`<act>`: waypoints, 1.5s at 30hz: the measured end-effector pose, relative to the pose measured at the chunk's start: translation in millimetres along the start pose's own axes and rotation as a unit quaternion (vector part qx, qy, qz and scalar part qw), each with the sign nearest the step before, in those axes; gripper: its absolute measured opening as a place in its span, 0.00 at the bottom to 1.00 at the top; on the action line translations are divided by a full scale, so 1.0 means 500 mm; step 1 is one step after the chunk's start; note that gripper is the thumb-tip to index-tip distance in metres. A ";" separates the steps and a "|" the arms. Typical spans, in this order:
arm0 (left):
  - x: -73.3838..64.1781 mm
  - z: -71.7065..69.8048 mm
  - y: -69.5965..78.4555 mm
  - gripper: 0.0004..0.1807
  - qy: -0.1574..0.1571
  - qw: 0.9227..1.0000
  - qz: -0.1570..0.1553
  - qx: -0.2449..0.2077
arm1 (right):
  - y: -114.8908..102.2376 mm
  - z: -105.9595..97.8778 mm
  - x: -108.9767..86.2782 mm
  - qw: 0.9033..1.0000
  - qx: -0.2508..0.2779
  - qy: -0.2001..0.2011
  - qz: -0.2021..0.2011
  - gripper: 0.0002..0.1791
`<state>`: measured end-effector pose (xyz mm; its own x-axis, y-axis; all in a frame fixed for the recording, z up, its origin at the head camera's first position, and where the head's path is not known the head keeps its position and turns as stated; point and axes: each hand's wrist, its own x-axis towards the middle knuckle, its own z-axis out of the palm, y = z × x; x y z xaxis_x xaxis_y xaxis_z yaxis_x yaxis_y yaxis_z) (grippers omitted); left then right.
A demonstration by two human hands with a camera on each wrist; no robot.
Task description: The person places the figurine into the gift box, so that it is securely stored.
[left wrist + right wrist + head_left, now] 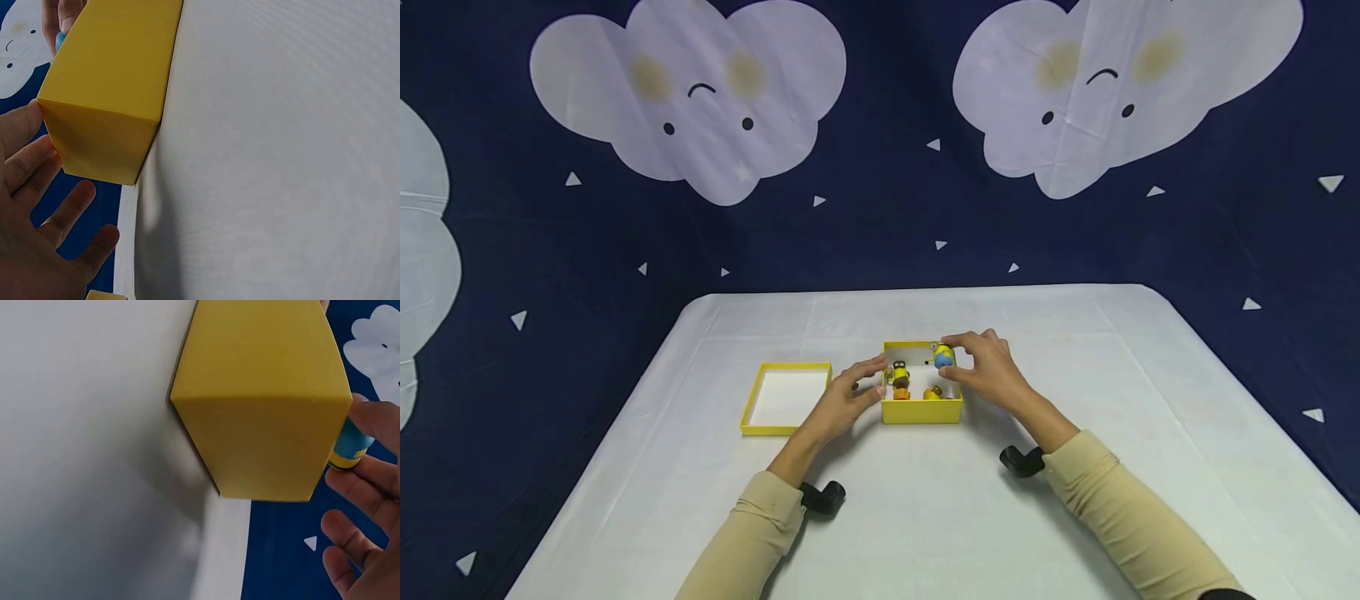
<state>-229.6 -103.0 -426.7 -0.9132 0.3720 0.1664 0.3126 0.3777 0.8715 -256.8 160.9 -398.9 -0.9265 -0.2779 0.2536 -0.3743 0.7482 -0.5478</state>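
A yellow box point(921, 412) with a white inside stands uncovered on the table. At its right rear, my right hand point(992, 371) pinches a small yellow-and-blue toy figure point(943, 357) between thumb and fingers; its blue part also shows in the right wrist view point(354, 439). My left hand point(838, 404) touches the box's left wall with its fingertips, fingers spread and fairly straight in the left wrist view. Inside the box lie a yellow-and-brown toy figure point(900, 373), an orange piece point(901, 394) and, at the front right, a yellow toy figure point(932, 392) partly hidden by the wall.
Left of the box, a yellow-rimmed lid point(767, 431) lies with its white inside up, partly behind my left hand. The white-covered table point(925, 533) extends around both. Behind it hangs a dark blue cloth point(887, 225) with clouds.
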 end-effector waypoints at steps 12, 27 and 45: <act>0.002 0.002 -0.011 0.24 0.005 1.000 0.008 -0.004 | -0.015 0.020 0.013 0.999 -0.043 0.013 -0.006 0.27; 0.002 0.001 -0.007 0.25 0.001 1.000 0.001 -0.001 | -0.028 0.034 0.026 0.998 -0.069 0.004 0.008 0.17; 0.002 0.001 -0.006 0.25 0.002 1.000 -0.010 -0.002 | -0.026 0.022 0.038 0.985 -0.156 -0.072 -0.012 0.19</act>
<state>-231.1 -103.6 -429.1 -0.9202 0.3612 0.1512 0.2940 0.3820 0.8761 -270.0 139.4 -395.7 -0.9217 -0.3635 0.1354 -0.3872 0.8828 -0.2661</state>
